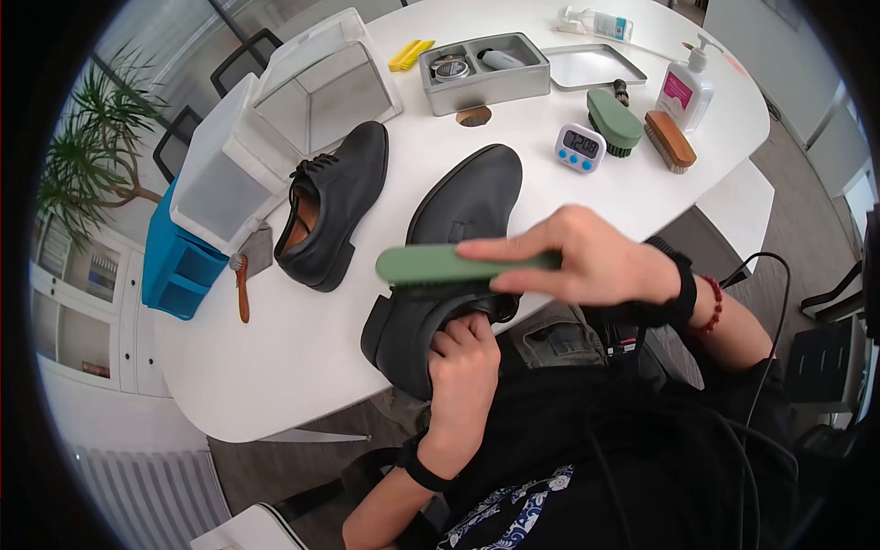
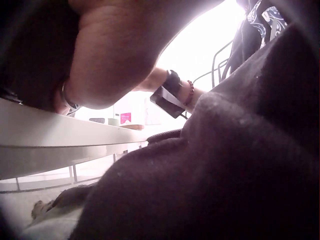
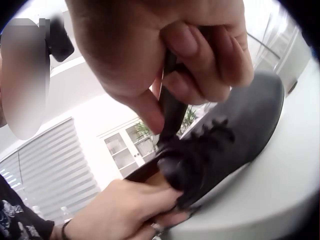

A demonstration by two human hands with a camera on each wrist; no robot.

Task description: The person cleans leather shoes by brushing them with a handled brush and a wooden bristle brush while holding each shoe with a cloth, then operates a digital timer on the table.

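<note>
A black lace-up shoe (image 1: 469,194) lies tilted at the table's near edge, toe pointing away. My left hand (image 1: 466,363) grips it at the heel opening, fingers reaching inside. My right hand (image 1: 591,255) pinches a green-backed brush (image 1: 417,265) between thumb and fingers. Across the shoe's side and heel part, the brush lies with its bristles facing down. From the right wrist view, the laces (image 3: 212,132) show below the right hand, and the left hand holds the shoe's collar. The matching shoe (image 1: 344,206) stands upright to the left. The left wrist view shows mostly forearm and dark clothing.
Clear plastic boxes (image 1: 240,188) and a blue organizer (image 1: 183,266) stand at the left, near a small wooden-handled brush (image 1: 242,291). Farther back is a metal tin (image 1: 486,90). At right are a timer (image 1: 579,147), a second green brush (image 1: 612,115), a wooden brush (image 1: 669,136) and a pump bottle (image 1: 689,87).
</note>
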